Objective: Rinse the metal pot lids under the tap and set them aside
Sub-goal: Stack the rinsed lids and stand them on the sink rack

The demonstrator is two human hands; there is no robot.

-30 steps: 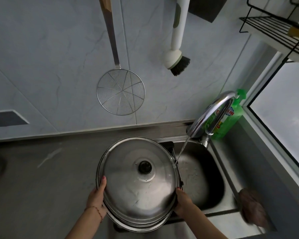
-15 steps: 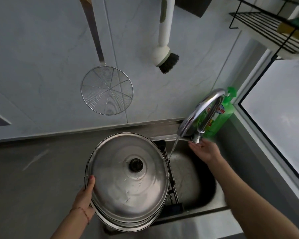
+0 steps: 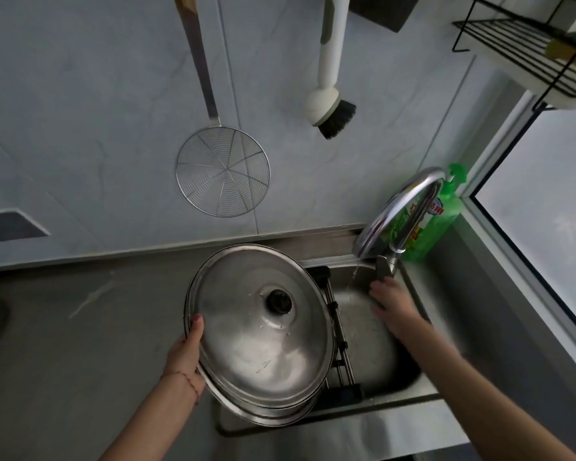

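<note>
A wire skimmer (image 3: 223, 171) with a long metal handle hangs flat against the grey tiled wall (image 3: 80, 111). To its right hangs a white-handled dish brush (image 3: 330, 104), black bristles pointing down and right. A green bottle of dish soap (image 3: 438, 217) stands upright in the corner beside the window (image 3: 546, 207). A black wire shelf (image 3: 526, 51) is mounted at upper right, contents indistinct. The steel counter (image 3: 64, 344) shows pale streaks.

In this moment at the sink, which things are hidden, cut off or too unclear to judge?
- Head view: how many pot lids are stacked; the top one covers the rest, only rims show.
- Left hand: its fingers are behind the lid rim.
- Tap handle: whether the right hand touches it is unclear.
- Wire shelf: contents blurred, cut by the edge.
- Green bottle: label too small to read.
</note>
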